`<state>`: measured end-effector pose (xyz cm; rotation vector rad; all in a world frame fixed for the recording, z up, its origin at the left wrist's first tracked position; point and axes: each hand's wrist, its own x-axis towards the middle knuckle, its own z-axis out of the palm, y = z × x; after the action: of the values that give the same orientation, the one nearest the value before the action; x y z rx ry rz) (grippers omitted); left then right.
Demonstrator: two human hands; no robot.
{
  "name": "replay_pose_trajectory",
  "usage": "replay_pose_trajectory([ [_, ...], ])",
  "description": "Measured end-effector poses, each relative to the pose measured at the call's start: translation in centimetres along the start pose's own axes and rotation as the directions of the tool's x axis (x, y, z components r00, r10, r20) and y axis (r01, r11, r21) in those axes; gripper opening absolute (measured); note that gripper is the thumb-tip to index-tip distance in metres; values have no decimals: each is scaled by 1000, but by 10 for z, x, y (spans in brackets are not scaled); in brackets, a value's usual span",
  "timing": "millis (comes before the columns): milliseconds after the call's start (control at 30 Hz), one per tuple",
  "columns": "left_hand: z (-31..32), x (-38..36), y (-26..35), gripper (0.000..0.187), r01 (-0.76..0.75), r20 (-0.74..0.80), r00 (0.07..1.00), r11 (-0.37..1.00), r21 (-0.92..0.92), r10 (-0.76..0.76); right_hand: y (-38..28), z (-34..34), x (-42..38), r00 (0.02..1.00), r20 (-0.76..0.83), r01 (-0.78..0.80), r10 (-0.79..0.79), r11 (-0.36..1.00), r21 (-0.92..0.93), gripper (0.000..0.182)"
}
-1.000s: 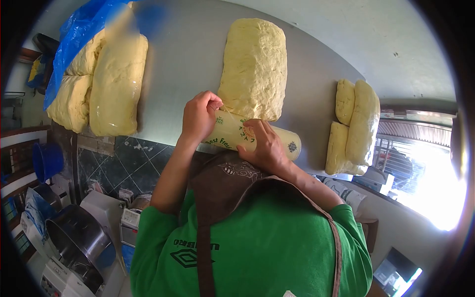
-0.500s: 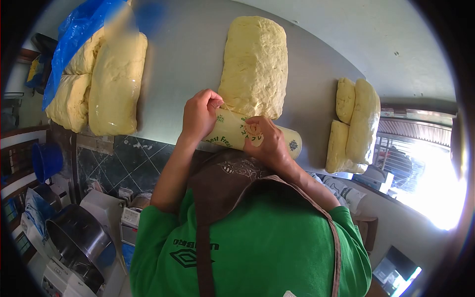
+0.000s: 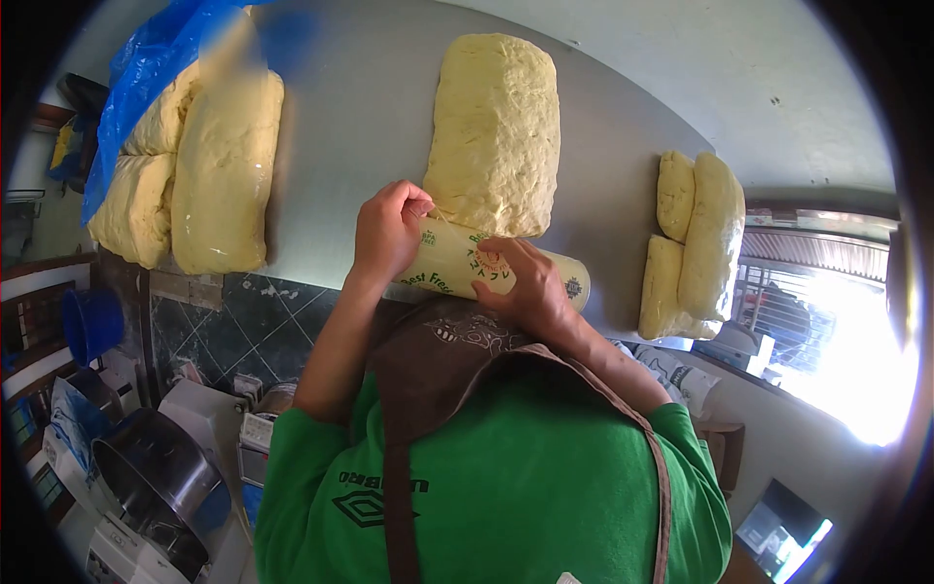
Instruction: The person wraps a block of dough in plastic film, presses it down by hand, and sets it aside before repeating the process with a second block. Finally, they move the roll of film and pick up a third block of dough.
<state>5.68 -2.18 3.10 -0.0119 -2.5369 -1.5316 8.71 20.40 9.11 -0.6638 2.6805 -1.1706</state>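
A printed roll of cling film (image 3: 449, 255) lies crosswise at the table's near edge, against my apron. My left hand (image 3: 386, 236) is closed in a pinch on the film's loose edge at the left end of the roll; a thin strip of film stretches from its fingertips. My right hand (image 3: 530, 290) grips the roll from above near its right half, thumb on the near side and fingers over the top. Just beyond the roll sits a large pale yellow slab of dough (image 3: 494, 131), its near end close to the roll.
On the left lie several dough pieces (image 3: 226, 175), partly under a blue plastic sheet (image 3: 146, 73). More dough pieces (image 3: 708, 238), wrapped in film, rest on the right of the metal table (image 3: 341, 146). A mixer bowl (image 3: 156, 472) and a blue bucket (image 3: 89, 323) stand lower left.
The roll's printing has shifted slightly under my right hand, whose thumb now sits a little farther left. My left hand keeps its pinch. The view has moved a little.
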Motion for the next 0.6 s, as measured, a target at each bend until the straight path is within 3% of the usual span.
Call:
replay_pose_trajectory([
  [167,-2,1,2,4,-20,10,1000,998,57,19,8,1,5,994,22,-113,112,990,87,35],
  [267,-2,1,3,4,-13,11,1000,998,67,13,-4,7,3,997,-59,-53,54,999,8,32],
  [367,-2,0,2,4,7,4,1000,1000,18,-7,13,11,6,997,-66,-26,30,998,62,32],
  [467,0,2,1,4,6,6,1000,1000,-13,-6,9,-4,8,999,28,-21,20,998,67,32],
  [567,-1,0,3,4,-23,-14,1000,1000,-4,23,5,1,6,999,-12,54,-53,998,16,33],
  [600,-1,-1,3,3,-48,-24,999,999,10,48,6,2,7,1000,-6,15,-15,1000,7,33],
])
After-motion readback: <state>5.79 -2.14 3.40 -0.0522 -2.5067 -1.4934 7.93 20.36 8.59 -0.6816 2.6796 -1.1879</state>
